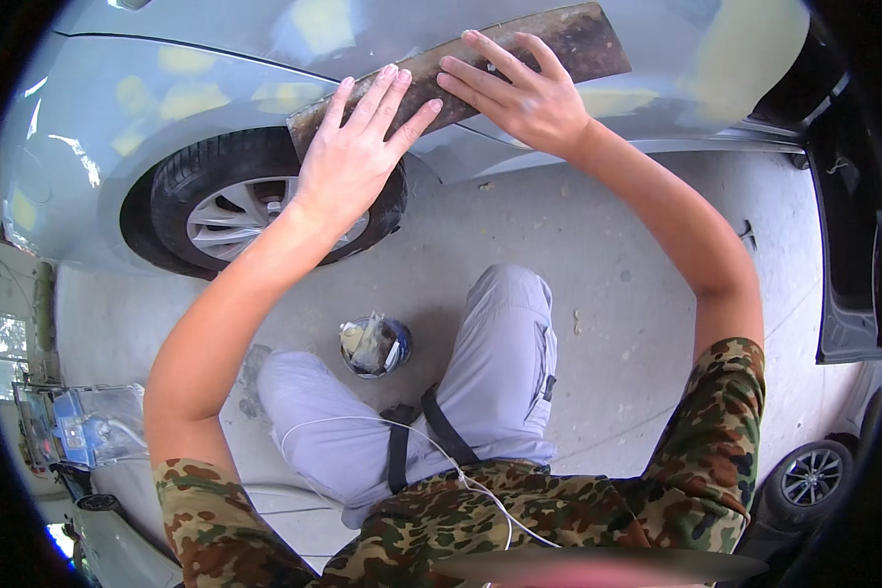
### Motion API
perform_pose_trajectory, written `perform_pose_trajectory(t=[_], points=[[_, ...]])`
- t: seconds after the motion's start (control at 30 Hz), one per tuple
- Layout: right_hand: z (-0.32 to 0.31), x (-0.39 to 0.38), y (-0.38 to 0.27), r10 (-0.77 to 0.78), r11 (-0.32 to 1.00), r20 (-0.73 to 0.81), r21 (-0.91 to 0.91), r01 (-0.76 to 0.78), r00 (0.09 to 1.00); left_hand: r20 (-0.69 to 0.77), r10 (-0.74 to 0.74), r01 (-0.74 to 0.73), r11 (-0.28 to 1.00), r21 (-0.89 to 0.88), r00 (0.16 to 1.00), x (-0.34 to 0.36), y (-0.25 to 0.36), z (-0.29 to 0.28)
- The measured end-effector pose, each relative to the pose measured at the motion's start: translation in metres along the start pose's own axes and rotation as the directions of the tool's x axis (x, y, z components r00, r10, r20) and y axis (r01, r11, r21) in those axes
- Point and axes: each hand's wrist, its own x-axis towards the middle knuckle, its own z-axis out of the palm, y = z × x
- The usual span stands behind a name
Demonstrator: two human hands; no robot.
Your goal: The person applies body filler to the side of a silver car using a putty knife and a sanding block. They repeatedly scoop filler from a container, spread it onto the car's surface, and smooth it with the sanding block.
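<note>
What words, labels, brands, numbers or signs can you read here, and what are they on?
None can be read.
Dark flat strip under the left hand and right hand: no lettering visible.
Tyre and floor tub: any markings too small.
Blue object at far left: too blurred.

Apparently no readable text anywhere

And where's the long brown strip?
The long brown strip is at the head view's top middle, under the left hand and right hand, against the car, near the wheel.
</note>
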Motion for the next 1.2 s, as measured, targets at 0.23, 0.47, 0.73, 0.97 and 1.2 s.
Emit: perform_pose_trajectory(t=[0.23,0.47,0.73,0.97,1.2], points=[[-0.001,0.001,-0.005,0.050,0.998,-0.019,0.037,-0.049,0.999,0.011,-0.004,0.005,0.998,-0.057,1.000,0.002,0.004,-0.002],[-0.004,0.000,-0.011,0.108,0.992,-0.014,0.064,-0.107,0.994,-0.027,-0.001,-0.002,0.993,-0.121,1.000,0.002,0.006,0.005],[-0.001,-0.018,-0.008,0.110,0.993,0.019,0.049,-0.111,0.994,-0.048,0.019,-0.024,0.995,-0.094,0.999,0.008,0.024,0.026],[0.000,-0.047,-0.008,0.124,0.991,0.057,0.036,-0.126,0.991,-0.027,0.043,-0.045,0.995,-0.094,0.999,0.019,0.048,0.039],[0.007,-0.068,-0.010,0.132,0.989,0.087,0.051,-0.137,0.987,-0.034,0.045,-0.049,0.992,-0.116,0.998,0.023,0.066,0.057]])
